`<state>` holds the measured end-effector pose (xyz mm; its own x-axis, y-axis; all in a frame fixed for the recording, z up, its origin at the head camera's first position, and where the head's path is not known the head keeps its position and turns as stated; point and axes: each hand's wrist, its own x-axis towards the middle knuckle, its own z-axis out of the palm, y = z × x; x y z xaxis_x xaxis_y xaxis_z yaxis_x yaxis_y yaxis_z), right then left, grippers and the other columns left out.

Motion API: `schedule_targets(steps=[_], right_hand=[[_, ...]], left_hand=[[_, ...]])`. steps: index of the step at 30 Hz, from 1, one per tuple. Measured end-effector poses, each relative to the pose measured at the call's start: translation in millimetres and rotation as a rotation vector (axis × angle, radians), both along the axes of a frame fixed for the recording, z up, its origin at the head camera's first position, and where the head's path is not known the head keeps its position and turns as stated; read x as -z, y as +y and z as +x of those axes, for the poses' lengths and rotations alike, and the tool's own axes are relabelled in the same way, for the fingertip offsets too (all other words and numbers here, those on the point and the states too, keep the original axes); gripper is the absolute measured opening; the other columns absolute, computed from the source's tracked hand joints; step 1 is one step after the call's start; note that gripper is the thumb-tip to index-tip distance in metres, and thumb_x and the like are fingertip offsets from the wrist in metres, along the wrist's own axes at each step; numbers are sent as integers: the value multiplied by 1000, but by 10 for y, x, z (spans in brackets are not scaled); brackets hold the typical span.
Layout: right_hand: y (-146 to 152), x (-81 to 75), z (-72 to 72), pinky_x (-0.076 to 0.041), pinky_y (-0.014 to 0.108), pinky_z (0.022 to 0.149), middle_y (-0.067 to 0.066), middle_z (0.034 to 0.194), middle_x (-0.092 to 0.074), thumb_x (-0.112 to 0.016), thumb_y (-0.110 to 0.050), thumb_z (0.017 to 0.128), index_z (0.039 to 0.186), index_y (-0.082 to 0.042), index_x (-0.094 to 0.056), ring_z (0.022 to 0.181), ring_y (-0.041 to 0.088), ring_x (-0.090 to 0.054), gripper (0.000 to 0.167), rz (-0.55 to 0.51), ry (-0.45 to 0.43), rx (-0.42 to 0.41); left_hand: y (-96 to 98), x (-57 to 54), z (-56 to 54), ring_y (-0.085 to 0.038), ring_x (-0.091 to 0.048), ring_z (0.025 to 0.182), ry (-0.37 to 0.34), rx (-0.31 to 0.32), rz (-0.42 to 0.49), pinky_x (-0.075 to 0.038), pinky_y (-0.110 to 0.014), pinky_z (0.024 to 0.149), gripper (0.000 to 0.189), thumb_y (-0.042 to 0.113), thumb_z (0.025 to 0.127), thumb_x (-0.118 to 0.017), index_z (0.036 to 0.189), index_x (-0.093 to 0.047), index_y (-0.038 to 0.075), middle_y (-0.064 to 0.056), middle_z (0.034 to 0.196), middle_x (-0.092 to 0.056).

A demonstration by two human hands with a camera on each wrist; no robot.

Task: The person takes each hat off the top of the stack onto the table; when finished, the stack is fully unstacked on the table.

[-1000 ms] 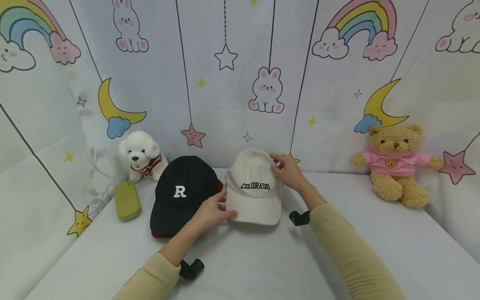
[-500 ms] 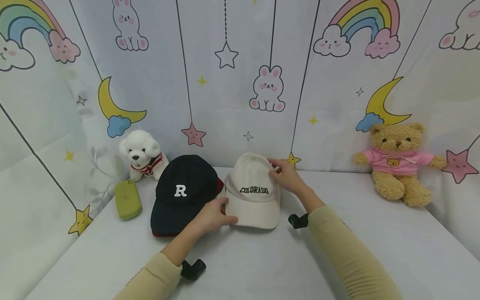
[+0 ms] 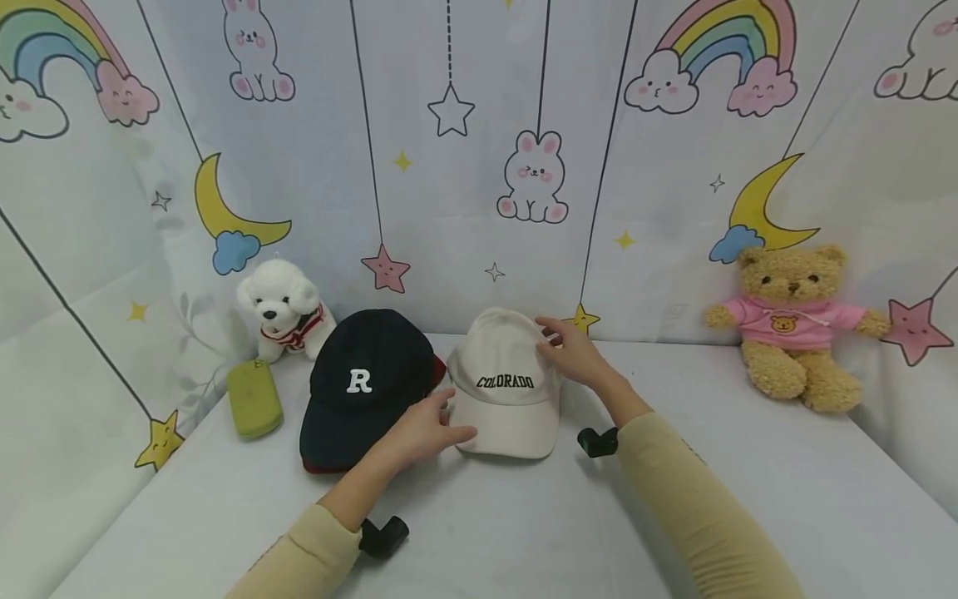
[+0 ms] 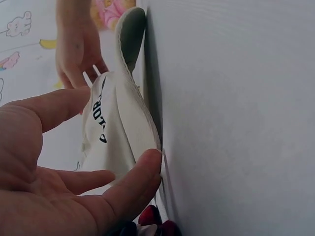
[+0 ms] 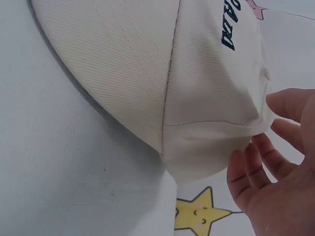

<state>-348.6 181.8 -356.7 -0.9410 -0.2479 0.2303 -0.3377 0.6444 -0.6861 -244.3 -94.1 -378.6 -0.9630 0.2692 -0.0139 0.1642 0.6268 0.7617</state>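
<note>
A cream baseball cap (image 3: 503,428) lettered COLORADO sits on the white table, its brim toward me. My left hand (image 3: 423,428) is at the cap's left side, fingers spread apart. In the left wrist view its thumb (image 4: 142,169) lies right at the brim's edge. On the far right side of the crown, my right hand (image 3: 575,349) has loosely bent fingertips against the fabric; the right wrist view shows these fingers (image 5: 240,182) beside the cap's side panel. Left of the cream cap stands a navy cap (image 3: 370,349) with a white R, partly behind my left hand.
A white plush dog (image 3: 280,304) and a green pouch-like case (image 3: 254,399) are at the back left. Far right, a teddy bear (image 3: 789,333) in a pink hoodie leans on the printed backdrop. The white tablecloth (image 3: 524,532) stretches in front of the caps.
The cream cap has shifted slightly toward me, and its crown sits lower. My left fingers have spread a little away from it. The right hand stays by the crown.
</note>
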Motion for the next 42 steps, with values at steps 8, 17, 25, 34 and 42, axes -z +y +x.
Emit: schedule_targets(steps=[8,17,25,34,42], right_hand=[[23,-33,61,-52,50,92,23,138,-48,-61,-17,100,151,-6,-45,123,39,-49,55,45,20,6],[-16,-95,222,-49,56,95,25,143,-39,-68,-23,96,151,-8,-44,127,43,-46,62,71,53,-22],[-118,-116,351,-44,60,97,24,142,-36,-75,-29,92,151,-13,-47,128,42,-39,68,155,103,-36],[-240,-72,516,-49,57,89,19,140,-36,-79,-33,89,149,-15,-47,123,41,-34,70,265,123,-71],[-341,44,570,-52,43,73,10,133,-40,-78,-39,88,150,-21,-47,118,37,-37,72,382,110,-66]], left_hand=[[-34,12,10,-34,-59,122,-18,-5,64,-49,-52,97,78,32,89,-78,151,-41,3,-22,139,-56],[-72,15,19,-31,-58,120,4,-3,136,-52,-48,94,74,33,91,-76,151,-43,6,-15,141,-54],[-139,-8,46,-28,-58,120,64,-5,201,-53,-46,92,71,31,91,-76,151,-43,9,-15,141,-54],[-237,-58,95,-26,-59,118,120,2,269,-47,-50,100,70,26,92,-76,151,-41,10,-14,140,-54],[-396,-104,165,-26,-59,119,169,11,284,-52,-41,96,69,23,94,-75,152,-40,9,-15,141,-53]])
